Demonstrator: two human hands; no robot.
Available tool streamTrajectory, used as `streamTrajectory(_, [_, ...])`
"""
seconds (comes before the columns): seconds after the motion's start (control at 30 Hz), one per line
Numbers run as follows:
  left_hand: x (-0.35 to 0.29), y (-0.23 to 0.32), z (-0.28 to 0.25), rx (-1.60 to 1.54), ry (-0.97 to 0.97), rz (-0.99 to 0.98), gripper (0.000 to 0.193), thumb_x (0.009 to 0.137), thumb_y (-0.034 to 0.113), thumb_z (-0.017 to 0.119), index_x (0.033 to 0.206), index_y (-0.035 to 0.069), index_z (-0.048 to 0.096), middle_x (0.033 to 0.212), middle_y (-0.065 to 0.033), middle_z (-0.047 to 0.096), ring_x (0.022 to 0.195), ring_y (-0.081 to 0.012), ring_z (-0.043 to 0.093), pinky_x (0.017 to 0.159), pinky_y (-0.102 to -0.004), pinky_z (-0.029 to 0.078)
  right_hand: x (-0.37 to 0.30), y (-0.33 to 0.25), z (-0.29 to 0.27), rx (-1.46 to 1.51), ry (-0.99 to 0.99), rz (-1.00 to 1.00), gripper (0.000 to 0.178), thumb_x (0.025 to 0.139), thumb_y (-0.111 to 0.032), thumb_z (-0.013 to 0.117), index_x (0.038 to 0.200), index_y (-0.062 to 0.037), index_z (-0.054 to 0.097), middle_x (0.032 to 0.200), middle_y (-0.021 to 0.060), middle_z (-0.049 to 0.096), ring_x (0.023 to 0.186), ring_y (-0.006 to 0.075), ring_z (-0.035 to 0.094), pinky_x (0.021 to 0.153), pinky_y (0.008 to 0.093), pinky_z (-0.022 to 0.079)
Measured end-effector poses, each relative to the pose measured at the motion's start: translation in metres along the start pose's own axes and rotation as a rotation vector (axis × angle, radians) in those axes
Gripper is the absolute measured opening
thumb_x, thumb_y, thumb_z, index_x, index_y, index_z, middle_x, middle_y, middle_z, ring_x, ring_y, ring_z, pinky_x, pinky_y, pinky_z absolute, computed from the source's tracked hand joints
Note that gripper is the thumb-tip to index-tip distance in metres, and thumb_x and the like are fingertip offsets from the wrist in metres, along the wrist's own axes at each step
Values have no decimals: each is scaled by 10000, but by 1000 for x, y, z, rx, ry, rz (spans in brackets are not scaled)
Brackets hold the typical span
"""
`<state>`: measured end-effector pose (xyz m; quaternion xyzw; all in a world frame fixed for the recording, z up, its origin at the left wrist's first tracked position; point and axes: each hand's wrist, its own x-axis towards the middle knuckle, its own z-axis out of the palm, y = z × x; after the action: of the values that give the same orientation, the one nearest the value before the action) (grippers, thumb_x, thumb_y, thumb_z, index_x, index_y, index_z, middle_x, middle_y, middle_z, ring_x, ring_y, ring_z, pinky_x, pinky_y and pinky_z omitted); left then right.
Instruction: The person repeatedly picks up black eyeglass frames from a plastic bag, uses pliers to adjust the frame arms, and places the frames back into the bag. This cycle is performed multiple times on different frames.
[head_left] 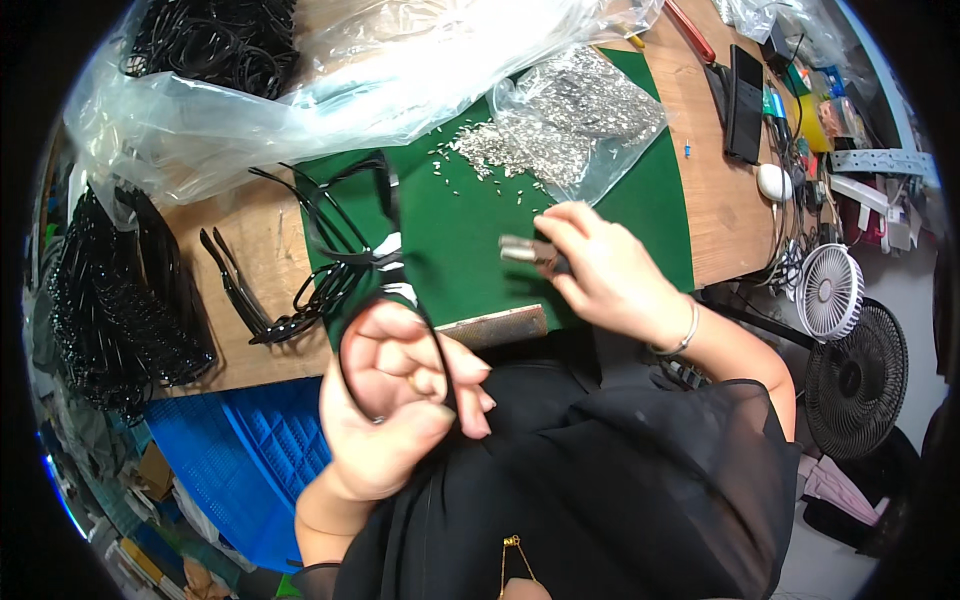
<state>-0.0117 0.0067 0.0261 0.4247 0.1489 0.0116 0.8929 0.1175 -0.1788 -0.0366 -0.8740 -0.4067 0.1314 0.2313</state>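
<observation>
My left hand (385, 440) is closed on a black eyeglass frame (445, 365), held up on end in front of my chest. Through its lower rim I see my palm and curled fingers. My right hand (615, 265), over the right of the green mat (455, 235), grips a short brown and metal tool, blurred, perhaps pliers (530, 252); its tip points left toward the frame. Beyond it lies a heap of tiny silvery metal pieces (490, 150), spilling beside a clear plastic bag (590, 110) full of them.
More black eyeglass frames (250, 310) lie left of the mat. Bundles of shiny black frames (125, 300) and a large clear plastic sheet (250, 125) fill the left and back. A worn bar (495, 327) sits at the front edge. A phone (743, 105) and fans (830, 290) are right.
</observation>
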Motion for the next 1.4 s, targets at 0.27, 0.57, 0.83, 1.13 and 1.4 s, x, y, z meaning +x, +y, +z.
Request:
streamTrajectory(0.27, [-13, -32, 5, 355, 43, 44, 748, 760, -25, 603, 1330, 20, 120, 1038, -200, 564, 746, -182, 601, 676, -280, 517, 33, 27, 18, 8, 124, 92, 119, 733, -92, 592, 770, -7, 516, 738, 172, 534, 724, 354, 539, 640, 403, 436])
streamTrajectory(0.57, [4, -41, -8, 268, -230, 208, 1127, 594, -109, 688, 1370, 114, -99, 1143, -200, 474, 692, -182, 569, 722, -318, 468, 29, 23, 3, 77, 62, 70, 134, 745, -109, 593, 788, -5, 521, 722, 151, 550, 682, 324, 557, 610, 386, 441])
streamTrajectory(0.83, [34, -64, 20, 736, -145, 356, 896, 707, -83, 631, 1361, 67, 38, 1223, -151, 453, 863, -115, 517, 784, -230, 459, -29, -39, -31, 950, 92, 290, 92, 829, -84, 593, 819, -16, 532, 707, 2, 536, 636, 32, 463, 557, 192, 393])
streamTrajectory(1.13, [36, -73, 29, 736, -73, 360, 865, 707, -108, 600, 1357, 70, 59, 1230, -163, 451, 885, -124, 516, 802, -245, 476, -33, -38, -17, 1235, 198, 406, 171, 826, -128, 616, 871, -13, 497, 780, 13, 542, 740, 62, 520, 670, 209, 432])
streamTrajectory(1.4, [39, -55, 19, 770, -156, 336, 812, 676, -97, 628, 1325, -27, 145, 1252, -154, 434, 970, -223, 552, 749, -273, 535, -18, -32, -29, 1291, -175, 425, 182, 829, -175, 620, 817, -30, 510, 753, -18, 494, 709, 44, 428, 644, 194, 377])
